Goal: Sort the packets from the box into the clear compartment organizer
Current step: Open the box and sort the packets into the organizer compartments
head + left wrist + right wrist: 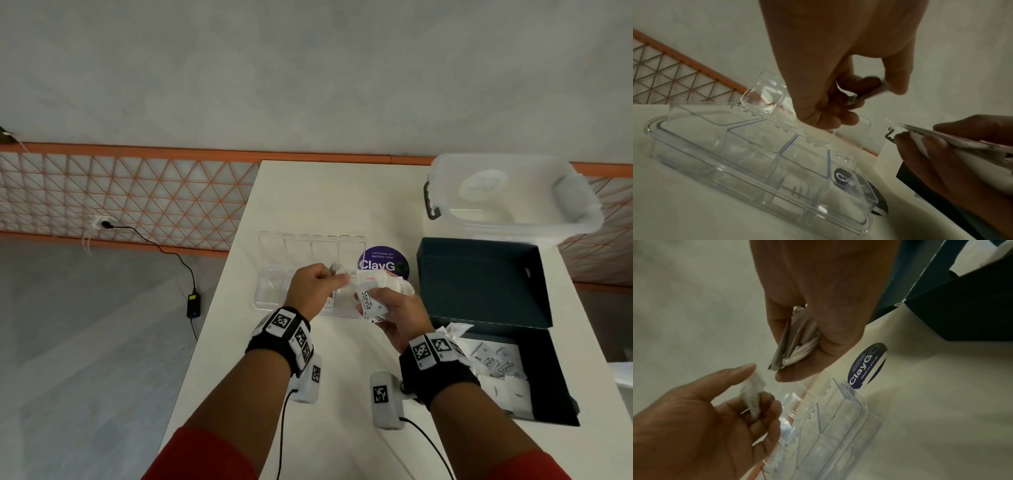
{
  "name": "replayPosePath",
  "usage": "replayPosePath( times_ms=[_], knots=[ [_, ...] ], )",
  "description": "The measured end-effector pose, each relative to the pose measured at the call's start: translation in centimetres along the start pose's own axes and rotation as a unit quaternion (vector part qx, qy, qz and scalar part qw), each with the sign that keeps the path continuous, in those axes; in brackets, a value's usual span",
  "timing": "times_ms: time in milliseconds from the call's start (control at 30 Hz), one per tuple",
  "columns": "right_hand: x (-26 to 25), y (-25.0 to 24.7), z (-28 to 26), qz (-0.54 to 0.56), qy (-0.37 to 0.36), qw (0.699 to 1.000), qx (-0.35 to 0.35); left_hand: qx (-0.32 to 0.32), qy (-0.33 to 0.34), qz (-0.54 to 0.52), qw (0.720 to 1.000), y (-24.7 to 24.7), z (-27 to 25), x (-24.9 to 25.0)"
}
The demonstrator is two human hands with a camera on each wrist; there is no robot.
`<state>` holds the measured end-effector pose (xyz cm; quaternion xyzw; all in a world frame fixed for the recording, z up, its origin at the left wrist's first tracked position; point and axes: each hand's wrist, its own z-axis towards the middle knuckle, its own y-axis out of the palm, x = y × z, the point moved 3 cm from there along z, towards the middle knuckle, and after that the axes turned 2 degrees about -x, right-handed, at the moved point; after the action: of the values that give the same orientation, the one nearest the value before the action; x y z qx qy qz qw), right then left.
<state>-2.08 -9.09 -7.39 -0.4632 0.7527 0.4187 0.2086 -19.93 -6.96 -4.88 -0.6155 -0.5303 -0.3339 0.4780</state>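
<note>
The white surface carries my open dark blue cardboard box of white packets at its right edge. The clear plastic compartment organizer, lids raised, sits mid-surface. My right hand clamps a stack of white Stevia packets; my left hand pinches a single white packet above the organizer.
</note>
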Motion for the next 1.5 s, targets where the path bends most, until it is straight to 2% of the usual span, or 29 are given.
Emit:
replayPosePath(
  times_ms=[100,200,300,500,600,667,767,900,933,1000,1067,1100,1133,1233,1300,1400,1500],
  knots=[
    [-0.3,-0.4,0.1,0.017,-0.005,1.000,0.000,-0.006,-0.009,0.025,1.000,0.2,0.4,-0.4],
    [-0.6,-1.0,0.3,0.035,-0.009,0.999,0.002,-0.011,0.030,0.120,0.992,0.6,0.7,-0.7],
    [-0.8,-1.6,0.3,0.032,-0.012,0.999,0.007,-0.013,0.037,0.188,0.981,1.0,1.1,-1.0],
    [-1.1,-2.3,0.9,0.038,-0.009,0.999,0.016,-0.013,0.035,0.204,0.978,2.0,1.6,-1.4],
    [-1.0,-2.3,1.2,0.034,-0.004,0.999,0.012,-0.043,0.052,0.275,0.959,2.7,2.1,-1.3],
    [-0.9,-2.3,1.3,0.032,0.000,0.999,0.009,-0.053,0.087,0.342,0.934,3.3,2.2,-1.3],
    [-0.9,-2.5,1.6,0.028,0.002,1.000,0.008,-0.032,0.149,0.461,0.874,4.0,2.4,-1.3],
    [-0.9,-2.7,2.0,0.026,0.004,1.000,0.007,-0.053,0.172,0.622,0.762,5.0,3.0,-1.9],
    [-1.0,-2.8,2.1,0.026,0.003,1.000,0.007,-0.056,0.178,0.640,0.745,5.3,3.0,-1.9],
    [-1.0,-2.8,2.2,0.025,0.001,1.000,0.004,-0.054,0.186,0.650,0.735,5.6,3.1,-1.9],
    [-1.0,-2.8,2.3,0.025,0.002,1.000,0.004,-0.049,0.194,0.633,0.748,5.5,3.0,-2.2],
    [-1.0,-2.8,2.3,0.024,0.003,1.000,0.005,-0.043,0.198,0.614,0.763,5.3,2.9,-2.3],
    [-1.0,-2.8,2.4,0.024,0.004,1.000,0.005,-0.035,0.201,0.583,0.787,4.9,2.8,-2.3],
    [-1.1,-2.5,2.5,0.024,0.006,1.000,0.002,-0.016,0.190,0.403,0.895,3.9,2.2,-1.6],
    [-1.0,-2.1,2.5,0.016,0.006,1.000,0.003,-0.029,0.178,0.282,0.942,3.7,1.6,-0.8],
    [-0.9,-1.3,2.1,-0.022,0.003,1.000,-0.021,-0.078,0.134,0.164,0.974,3.9,1.1,0.4],
    [-0.6,-0.9,1.8,-0.023,0.004,0.999,-0.027,-0.103,0.088,0.123,0.983,3.9,1.0,0.9]
  ],
)
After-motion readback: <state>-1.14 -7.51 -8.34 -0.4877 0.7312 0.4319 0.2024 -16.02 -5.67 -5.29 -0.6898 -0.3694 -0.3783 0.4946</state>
